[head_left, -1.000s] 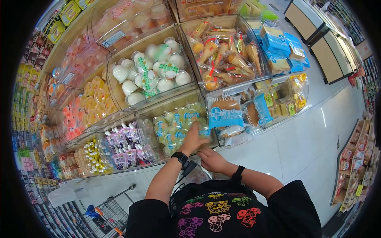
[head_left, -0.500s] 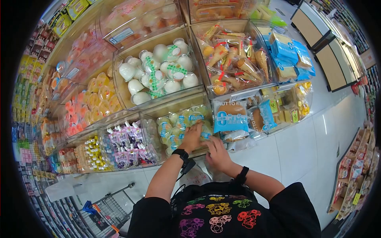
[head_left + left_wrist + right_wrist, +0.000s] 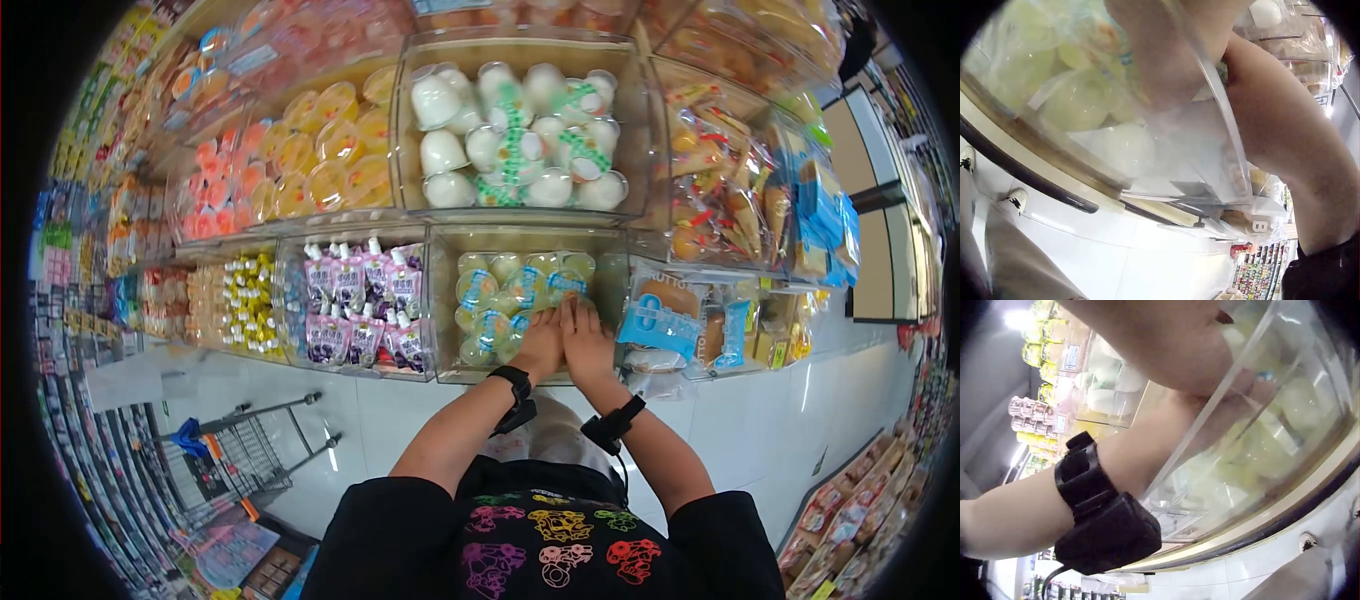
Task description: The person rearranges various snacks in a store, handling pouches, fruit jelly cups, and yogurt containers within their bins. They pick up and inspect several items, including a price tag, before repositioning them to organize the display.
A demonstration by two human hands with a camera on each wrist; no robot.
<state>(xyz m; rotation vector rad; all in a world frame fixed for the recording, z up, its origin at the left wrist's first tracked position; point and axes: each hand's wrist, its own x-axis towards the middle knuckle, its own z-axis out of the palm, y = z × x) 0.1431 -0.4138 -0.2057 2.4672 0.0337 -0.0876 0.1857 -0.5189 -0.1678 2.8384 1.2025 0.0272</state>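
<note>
In the head view both hands reach side by side into a clear bin [image 3: 445, 345] of pale green jelly cups [image 3: 478, 288] with blue labels. My left hand [image 3: 541, 350] lies over the cups at the front right of the bin, its fingertips partly hidden. Touching it, my right hand [image 3: 590, 350] rests there with its fingers stretched forward over the cups. In the left wrist view the left hand [image 3: 1166, 62] shows blurred through the clear wall. From the right wrist view, the left hand's fingers [image 3: 1244, 384] reach down among cups beneath the right hand [image 3: 1172, 344].
Left of this bin are purple-and-white spouted pouches [image 3: 362, 285]; right of it, packaged bread [image 3: 660, 315]. Behind stand white egg-shaped cups [image 3: 520, 140] and orange jelly cups [image 3: 330, 140]. A shopping cart [image 3: 245, 455] stands at the lower left on the white floor.
The head view has turned, so the bins now sit squarer in front. My right hand has come from the bin's front edge onto the cups beside the left.
</note>
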